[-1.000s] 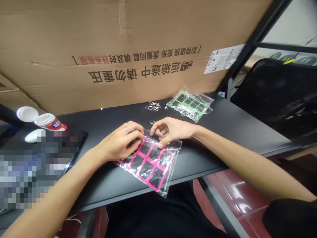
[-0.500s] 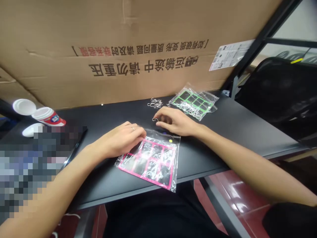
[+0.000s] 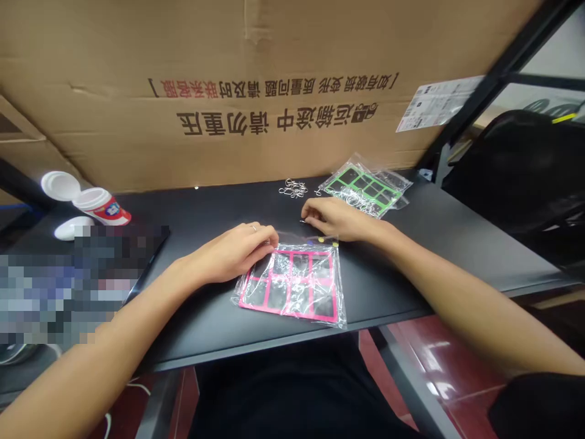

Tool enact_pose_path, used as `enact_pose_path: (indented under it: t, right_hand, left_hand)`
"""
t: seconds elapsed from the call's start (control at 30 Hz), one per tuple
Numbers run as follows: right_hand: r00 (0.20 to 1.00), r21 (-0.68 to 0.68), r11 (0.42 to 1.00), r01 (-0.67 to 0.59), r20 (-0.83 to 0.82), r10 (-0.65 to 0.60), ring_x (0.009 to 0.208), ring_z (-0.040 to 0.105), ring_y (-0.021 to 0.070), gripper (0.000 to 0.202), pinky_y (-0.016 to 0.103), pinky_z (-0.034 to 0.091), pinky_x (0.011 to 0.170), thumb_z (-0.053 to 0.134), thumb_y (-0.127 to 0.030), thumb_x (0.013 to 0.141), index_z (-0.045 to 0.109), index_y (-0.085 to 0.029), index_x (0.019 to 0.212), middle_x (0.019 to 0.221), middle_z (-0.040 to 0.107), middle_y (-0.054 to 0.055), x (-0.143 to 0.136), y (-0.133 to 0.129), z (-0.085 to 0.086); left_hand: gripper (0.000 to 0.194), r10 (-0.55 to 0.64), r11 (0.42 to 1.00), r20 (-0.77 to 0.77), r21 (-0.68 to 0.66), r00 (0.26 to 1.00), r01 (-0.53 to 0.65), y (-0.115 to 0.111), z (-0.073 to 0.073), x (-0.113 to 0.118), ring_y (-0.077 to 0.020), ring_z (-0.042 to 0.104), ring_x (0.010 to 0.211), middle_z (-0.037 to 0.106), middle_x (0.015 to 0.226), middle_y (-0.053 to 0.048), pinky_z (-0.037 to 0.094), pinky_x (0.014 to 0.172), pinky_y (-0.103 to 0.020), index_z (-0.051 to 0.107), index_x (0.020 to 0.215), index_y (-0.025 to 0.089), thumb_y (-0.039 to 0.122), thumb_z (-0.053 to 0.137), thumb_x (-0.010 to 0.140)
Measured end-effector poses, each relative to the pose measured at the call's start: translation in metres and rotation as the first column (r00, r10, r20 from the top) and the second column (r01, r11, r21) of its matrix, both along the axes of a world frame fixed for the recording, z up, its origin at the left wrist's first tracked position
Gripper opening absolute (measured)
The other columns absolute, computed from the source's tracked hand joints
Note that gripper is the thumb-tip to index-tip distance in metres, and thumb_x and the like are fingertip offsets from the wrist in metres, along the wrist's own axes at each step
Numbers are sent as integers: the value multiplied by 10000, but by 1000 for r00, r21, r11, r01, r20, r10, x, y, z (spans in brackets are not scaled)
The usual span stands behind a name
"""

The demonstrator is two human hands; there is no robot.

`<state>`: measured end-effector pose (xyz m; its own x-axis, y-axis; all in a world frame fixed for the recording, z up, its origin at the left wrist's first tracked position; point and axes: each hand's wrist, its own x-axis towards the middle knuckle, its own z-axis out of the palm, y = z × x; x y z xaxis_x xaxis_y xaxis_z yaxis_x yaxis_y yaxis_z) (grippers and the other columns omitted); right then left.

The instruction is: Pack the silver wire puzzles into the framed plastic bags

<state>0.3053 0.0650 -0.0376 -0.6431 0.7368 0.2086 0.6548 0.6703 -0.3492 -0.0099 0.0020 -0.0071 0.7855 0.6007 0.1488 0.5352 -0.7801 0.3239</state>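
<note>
Pink frame bag [image 3: 295,286] lies under left hand [image 3: 237,251], fingers curled on its corner; right hand [image 3: 338,219] pinches a small hook just beyond.

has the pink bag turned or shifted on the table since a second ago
Yes. The pink bag has turned: its long side ran diagonally to the table's front edge, and now lies nearly square to it, flat under the left hand.

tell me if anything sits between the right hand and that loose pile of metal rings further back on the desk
Nothing visible does. The right hand rests just in front of the metal rings, with only bare desk between them.
</note>
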Motion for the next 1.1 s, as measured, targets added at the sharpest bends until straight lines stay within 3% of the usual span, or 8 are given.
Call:
enact_pose_path:
  t: [0.23,0.4,0.5,0.63,0.73,0.9,1.0,1.1]
  right_hand:
    - [999,9,999,-45,13,45,919,682,255,166,388,534,844,569,-238,1036,716,-189,1093,1031,737,110,6,-3,2]
    - [987,-19,987,-159,-34,158,1097,700,274,329,418,553,978,559,-269,1056,736,-218,1328,1259,706,134,7,-9,9]
    - [980,-47,979,-198,-48,196,1012,704,249,265,385,547,915,569,-286,1062,770,-214,1219,1190,734,121,6,-13,13]
    - [991,-150,981,-119,-78,108,772,664,194,155,330,512,736,630,-290,1028,748,-196,1061,921,768,59,5,-15,17]
    - [975,-234,968,-88,-221,35,738,690,184,150,329,534,715,681,-327,1003,765,-205,1027,883,792,33,3,-17,19]
    - [790,-261,965,-17,-595,-147,844,763,219,244,370,605,804,820,-431,919,832,-198,987,950,839,64,-12,-27,28]
    - [856,-315,934,-171,-517,-18,866,765,215,269,355,601,809,814,-457,939,867,-199,999,975,848,66,-20,-35,33]
    - [900,-423,841,-337,-407,156,989,772,233,366,361,593,904,706,-519,1039,888,-203,1070,1104,858,84,-15,-36,35]
  left_hand:
    - [188,-41,986,-70,159,997,51,-1,4,1,-211,618,857,690,979,-29,454,876,-377,604,1108,221,266,432,1172]
    - [175,-51,998,-23,38,998,52,-2,0,0,-231,679,994,720,1093,-46,495,914,-372,623,1138,240,357,495,1160]
    - [186,-6,999,-2,-49,1000,6,-5,1,1,-233,709,1011,738,1136,-52,525,912,-367,626,1147,256,367,476,1158]
    - [186,39,994,-12,-106,999,-40,-9,7,3,-244,714,1040,739,1186,-58,538,914,-376,609,1156,266,380,462,1157]
    - [164,39,991,-53,-129,998,-45,-10,9,4,-241,701,1073,720,1227,-59,528,915,-378,590,1168,263,353,453,1158]
    - [189,66,993,-69,-95,995,-73,-8,4,4,-222,684,1028,707,1181,-41,500,869,-362,589,1245,280,318,418,1175]
    - [181,57,997,-63,-47,996,-59,-8,4,5,-220,675,956,711,1105,-32,486,835,-360,590,1202,270,318,416,1177]
    - [171,25,1000,-42,11,999,-24,-8,3,5,-229,681,968,726,1102,-43,495,860,-372,592,1187,257,300,428,1173]
